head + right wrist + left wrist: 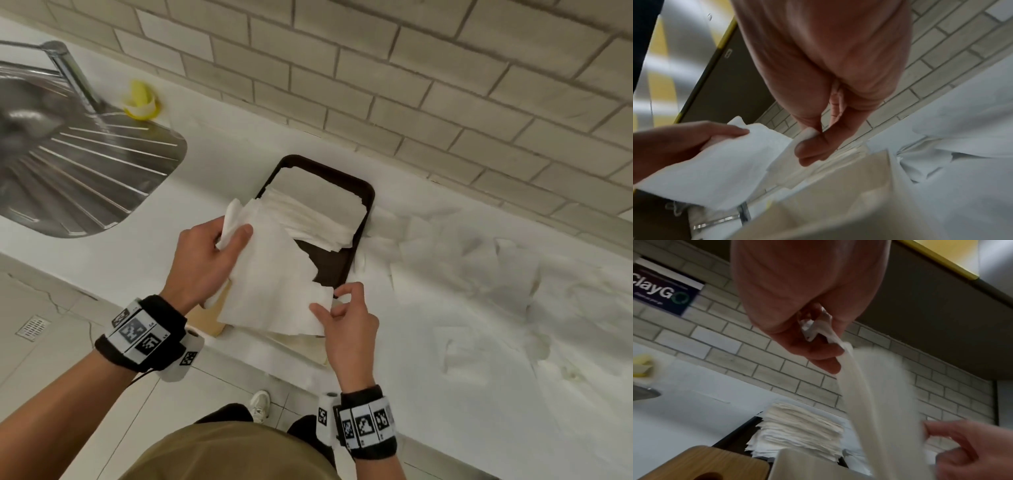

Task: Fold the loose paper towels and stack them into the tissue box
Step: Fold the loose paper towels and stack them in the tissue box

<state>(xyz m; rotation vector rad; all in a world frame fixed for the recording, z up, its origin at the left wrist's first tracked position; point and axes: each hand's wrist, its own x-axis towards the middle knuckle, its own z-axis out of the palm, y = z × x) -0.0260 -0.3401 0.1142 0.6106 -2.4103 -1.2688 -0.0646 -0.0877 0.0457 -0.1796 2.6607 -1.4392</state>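
I hold one white paper towel [274, 284] spread in the air above the counter's front edge. My left hand [209, 253] grips its far left corner, bunched between thumb and fingers [818, 353]. At the near right corner my right hand [342, 308] pinches the sheet between thumb and forefinger [812, 146]. Under the towel stands the cream tissue box [308, 346], mostly hidden, with its wooden lid [715, 462] at its left. Behind it a stack of folded towels [315, 212] sits on a dark tray [342, 270].
Several loose towels [496, 291] lie scattered over the white counter to the right. A steel sink with drainer [85, 164] and tap is at the left, a yellow sponge holder [142, 101] behind it. A tiled wall [411, 85] bounds the back.
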